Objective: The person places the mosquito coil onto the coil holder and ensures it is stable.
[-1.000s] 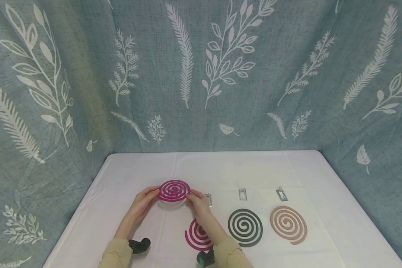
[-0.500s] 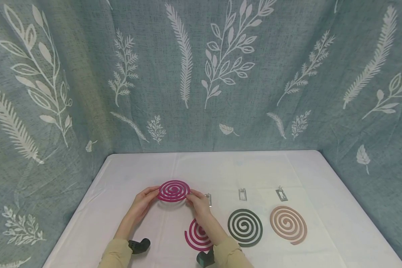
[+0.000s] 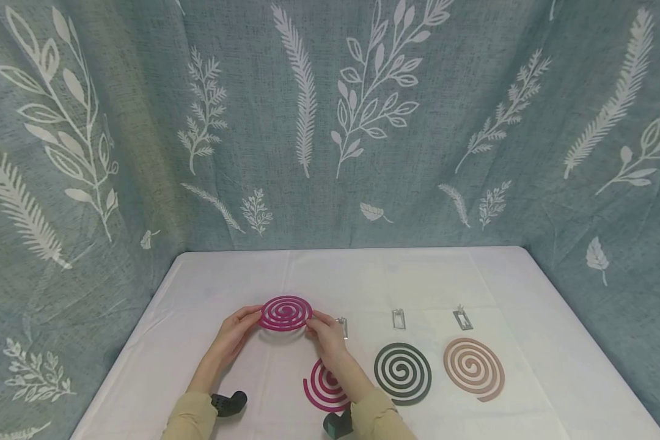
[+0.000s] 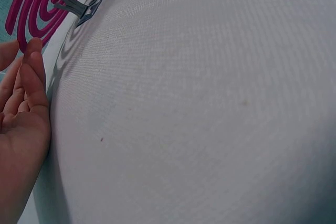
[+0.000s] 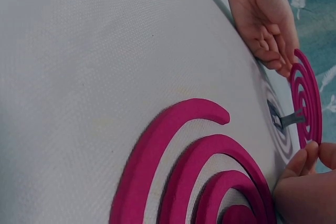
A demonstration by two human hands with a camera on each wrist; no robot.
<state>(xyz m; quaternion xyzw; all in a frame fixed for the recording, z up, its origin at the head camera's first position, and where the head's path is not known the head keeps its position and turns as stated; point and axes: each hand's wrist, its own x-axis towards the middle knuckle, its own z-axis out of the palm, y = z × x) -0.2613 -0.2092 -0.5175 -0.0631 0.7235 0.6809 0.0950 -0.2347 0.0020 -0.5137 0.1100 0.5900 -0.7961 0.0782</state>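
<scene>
A magenta mosquito coil (image 3: pixel 287 310) is held level between both hands above the far left of the table. My left hand (image 3: pixel 233 333) pinches its left edge between thumb and fingers; my right hand (image 3: pixel 328 337) pinches the right edge. Under the coil's middle, a small metal stand (image 4: pixel 93 8) rests on the cloth with its upright tab reaching the coil's centre. A second magenta coil (image 5: pixel 134 182) lies flat on the table, partly hidden under the right forearm in the head view.
To the right lie a dark green coil (image 3: pixel 400 371) and a tan coil (image 3: pixel 471 366). Behind them are metal stands, one in the middle (image 3: pixel 398 319), one at right (image 3: pixel 462 318) and another (image 3: pixel 345 328) partly behind the right hand. A leaf-patterned curtain (image 3: pixel 330 208) encloses the white table (image 3: pixel 363 269).
</scene>
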